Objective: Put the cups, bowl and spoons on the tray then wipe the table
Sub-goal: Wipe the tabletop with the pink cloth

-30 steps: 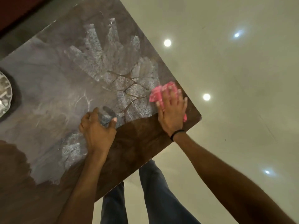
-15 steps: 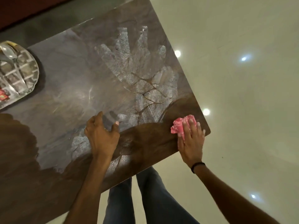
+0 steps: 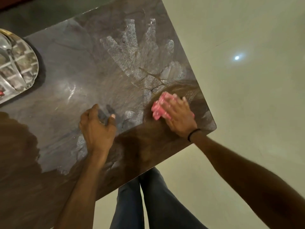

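Observation:
A glossy dark table (image 3: 69,76) with pale leaf-like markings fills the left and middle of the view. My right hand (image 3: 179,116) presses a crumpled pink cloth (image 3: 159,106) flat on the table near its right corner; the hand is blurred. My left hand (image 3: 97,128) rests on the table to the left of the cloth, fingers curled, holding nothing. The patterned tray (image 3: 31,63) shows at the left edge, with a clear glass piece (image 3: 6,47) on it; most of the tray is out of view.
The table's corner (image 3: 212,128) lies just right of my right hand, with pale shiny floor (image 3: 247,88) beyond it. My legs in dark trousers (image 3: 148,204) stand at the table's near edge.
My right hand has slid the pink cloth leftward, away from the table's right corner. My left hand stays planted in about the same place on the table.

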